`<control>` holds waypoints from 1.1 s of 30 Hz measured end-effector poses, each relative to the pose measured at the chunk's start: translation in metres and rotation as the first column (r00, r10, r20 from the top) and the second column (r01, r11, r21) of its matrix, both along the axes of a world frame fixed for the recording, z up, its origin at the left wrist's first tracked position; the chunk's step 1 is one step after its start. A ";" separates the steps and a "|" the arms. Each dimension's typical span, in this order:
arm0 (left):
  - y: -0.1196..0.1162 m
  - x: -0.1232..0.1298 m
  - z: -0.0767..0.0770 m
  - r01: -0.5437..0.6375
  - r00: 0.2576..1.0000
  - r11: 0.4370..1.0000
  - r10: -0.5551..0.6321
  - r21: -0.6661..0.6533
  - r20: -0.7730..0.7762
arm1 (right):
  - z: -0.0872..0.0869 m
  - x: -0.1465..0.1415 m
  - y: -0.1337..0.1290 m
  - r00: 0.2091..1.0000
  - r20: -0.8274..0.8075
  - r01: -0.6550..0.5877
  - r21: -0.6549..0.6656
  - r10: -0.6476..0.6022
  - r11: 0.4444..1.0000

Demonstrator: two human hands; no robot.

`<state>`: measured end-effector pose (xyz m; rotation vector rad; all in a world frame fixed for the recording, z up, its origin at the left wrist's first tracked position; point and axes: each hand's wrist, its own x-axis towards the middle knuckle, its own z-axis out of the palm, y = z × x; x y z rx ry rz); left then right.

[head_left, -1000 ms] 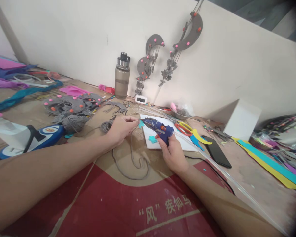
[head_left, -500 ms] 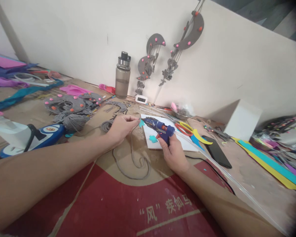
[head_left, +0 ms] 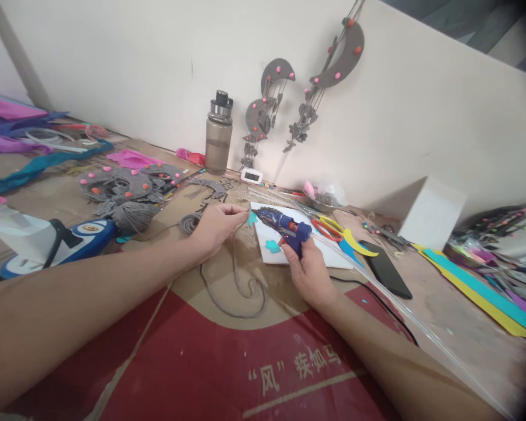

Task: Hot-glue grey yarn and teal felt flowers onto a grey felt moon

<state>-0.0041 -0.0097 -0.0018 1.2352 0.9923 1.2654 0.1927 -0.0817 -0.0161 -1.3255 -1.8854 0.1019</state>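
Observation:
My left hand (head_left: 217, 229) pinches the end of a grey cord (head_left: 235, 263) at its fingertips, and the cord loops down onto the cardboard below. Right by those fingertips is a small teal flower cutout (head_left: 252, 218); whether the fingers also grip it I cannot tell. My right hand (head_left: 310, 270) is wrapped round the handle of a blue hot glue gun (head_left: 284, 225). Its nozzle points left and meets the flower and cord end, and a long clear glue stick (head_left: 390, 298) runs out of its back. Another teal flower (head_left: 272, 246) lies on a white board (head_left: 289, 258) beneath the gun.
Scissors (head_left: 326, 228) and a black phone (head_left: 386, 272) lie to the right. A water bottle (head_left: 218, 134) and small clock (head_left: 251, 176) stand by the wall. Grey felt crafts (head_left: 118, 184), a yarn ball (head_left: 134, 217) and a blue power strip (head_left: 87, 234) are on the left.
Both hands, the glue gun and the cord hold almost the same position. The view has shifted only slightly.

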 end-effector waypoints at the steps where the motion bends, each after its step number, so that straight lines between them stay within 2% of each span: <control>1: 0.000 0.000 0.000 0.000 1.000 1.000 0.001 0.005 -0.006 | 0.000 0.000 0.000 1.000 0.001 -0.003 0.001 0.003 1.000; 11: 0.001 0.000 -0.002 0.038 0.999 0.999 -0.038 -0.001 0.001 | 0.000 0.001 0.000 1.000 0.009 0.005 0.005 -0.005 1.000; 22: 0.003 0.000 -0.006 0.025 0.999 0.999 -0.024 0.026 -0.041 | -0.001 0.001 0.001 1.000 0.028 0.013 0.029 -0.013 1.000; 33: 0.003 0.000 -0.005 0.026 1.000 0.999 -0.025 0.020 -0.007 | -0.001 0.000 0.000 0.999 0.036 0.025 0.026 -0.026 0.999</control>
